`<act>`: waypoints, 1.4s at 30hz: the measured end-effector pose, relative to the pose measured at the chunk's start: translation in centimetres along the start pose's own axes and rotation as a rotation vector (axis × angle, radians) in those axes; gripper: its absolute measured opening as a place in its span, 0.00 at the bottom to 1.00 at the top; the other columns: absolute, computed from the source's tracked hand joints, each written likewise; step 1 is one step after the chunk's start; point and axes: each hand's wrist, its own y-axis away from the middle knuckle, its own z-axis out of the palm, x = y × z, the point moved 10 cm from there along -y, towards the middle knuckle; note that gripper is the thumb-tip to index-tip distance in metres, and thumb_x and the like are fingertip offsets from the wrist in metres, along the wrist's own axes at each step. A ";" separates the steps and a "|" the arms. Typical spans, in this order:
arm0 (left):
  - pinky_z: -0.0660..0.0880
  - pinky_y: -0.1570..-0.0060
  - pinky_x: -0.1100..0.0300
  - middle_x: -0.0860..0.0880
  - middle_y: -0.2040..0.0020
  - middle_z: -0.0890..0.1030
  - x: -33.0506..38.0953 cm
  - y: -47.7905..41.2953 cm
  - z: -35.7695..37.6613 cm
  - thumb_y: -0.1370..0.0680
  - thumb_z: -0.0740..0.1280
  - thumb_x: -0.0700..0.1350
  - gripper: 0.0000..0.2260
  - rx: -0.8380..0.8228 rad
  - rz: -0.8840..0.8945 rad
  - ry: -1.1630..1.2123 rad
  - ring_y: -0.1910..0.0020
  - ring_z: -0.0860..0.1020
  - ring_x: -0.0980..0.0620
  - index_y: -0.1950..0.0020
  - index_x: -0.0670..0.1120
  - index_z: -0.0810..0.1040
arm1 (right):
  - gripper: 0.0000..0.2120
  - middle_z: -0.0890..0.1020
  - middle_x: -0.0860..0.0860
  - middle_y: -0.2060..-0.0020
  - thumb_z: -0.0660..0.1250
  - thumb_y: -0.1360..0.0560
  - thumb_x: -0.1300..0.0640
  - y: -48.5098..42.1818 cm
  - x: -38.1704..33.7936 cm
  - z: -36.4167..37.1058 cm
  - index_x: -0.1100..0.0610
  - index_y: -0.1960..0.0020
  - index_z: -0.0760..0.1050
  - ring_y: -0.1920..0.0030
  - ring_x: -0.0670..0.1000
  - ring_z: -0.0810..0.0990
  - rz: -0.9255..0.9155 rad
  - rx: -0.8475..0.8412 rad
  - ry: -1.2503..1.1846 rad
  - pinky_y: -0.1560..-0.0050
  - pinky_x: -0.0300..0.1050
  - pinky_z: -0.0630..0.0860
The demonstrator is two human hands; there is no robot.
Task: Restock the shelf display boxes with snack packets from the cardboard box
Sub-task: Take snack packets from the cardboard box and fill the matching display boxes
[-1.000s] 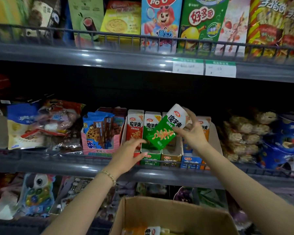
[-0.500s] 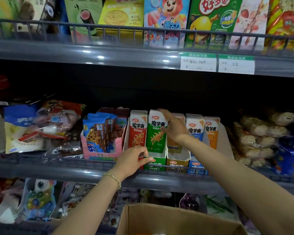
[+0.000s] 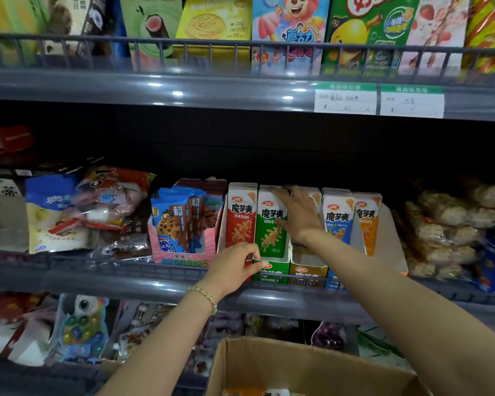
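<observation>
Snack packets stand upright in a row of display boxes on the middle shelf: red [image 3: 240,224], green [image 3: 269,238], blue [image 3: 337,218] and orange [image 3: 367,224]. My right hand [image 3: 297,215] lies against the green packet, its fingers stretched over the packet's top and its thumb on the front. My left hand [image 3: 235,267] grips the low front wall of the display box [image 3: 270,272] where the red and green sections meet. The open cardboard box [image 3: 297,364] sits below, with one packet [image 3: 257,392] just visible in it.
A pink cookie display box [image 3: 183,247] stands left of the row, with bagged snacks [image 3: 69,212] beyond it. Wrapped cakes [image 3: 452,230] pile up to the right. A wire rail [image 3: 126,270] edges the shelf. The upper shelf [image 3: 212,90] overhangs close above.
A second ago my right hand held the green packet tilted in front of the row. The packet now stands in its box, with the hand resting on it. My left hand has closed on the box's front.
</observation>
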 end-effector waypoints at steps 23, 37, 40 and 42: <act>0.64 0.30 0.54 0.52 0.29 0.67 3.5 16.2 11.8 0.21 0.53 0.62 0.25 -0.248 -0.002 -0.181 0.30 0.65 0.54 0.28 0.52 0.64 | 0.26 0.57 0.42 0.26 0.62 0.22 0.49 30.3 2.3 3.0 0.45 0.27 0.58 0.29 0.41 0.60 0.089 -0.301 -0.437 0.30 0.39 0.61; 0.70 0.44 0.60 0.51 0.38 0.73 0.1 24.4 23.0 0.27 0.66 0.63 0.23 -0.830 -0.176 0.022 0.42 0.72 0.53 0.36 0.54 0.74 | 0.16 0.73 0.51 0.41 0.61 0.21 0.49 42.9 4.4 16.5 0.54 0.36 0.72 0.41 0.50 0.73 0.387 -0.887 -0.537 0.40 0.42 0.71; 0.66 0.38 0.57 0.51 0.36 0.66 0.1 24.5 23.3 0.30 0.71 0.61 0.28 -0.840 -0.082 -0.146 0.37 0.66 0.51 0.32 0.55 0.69 | 0.16 0.72 0.48 0.48 0.62 0.21 0.48 43.2 3.5 16.6 0.54 0.37 0.73 0.48 0.46 0.71 0.334 -0.888 -0.512 0.47 0.38 0.69; 0.65 0.41 0.56 0.50 0.37 0.67 0.8 24.1 23.6 0.30 0.72 0.59 0.25 -0.826 -0.016 -0.200 0.38 0.65 0.50 0.37 0.54 0.72 | 0.16 0.72 0.47 0.46 0.62 0.21 0.48 43.3 3.7 16.7 0.54 0.37 0.74 0.44 0.46 0.71 0.346 -0.880 -0.535 0.42 0.39 0.68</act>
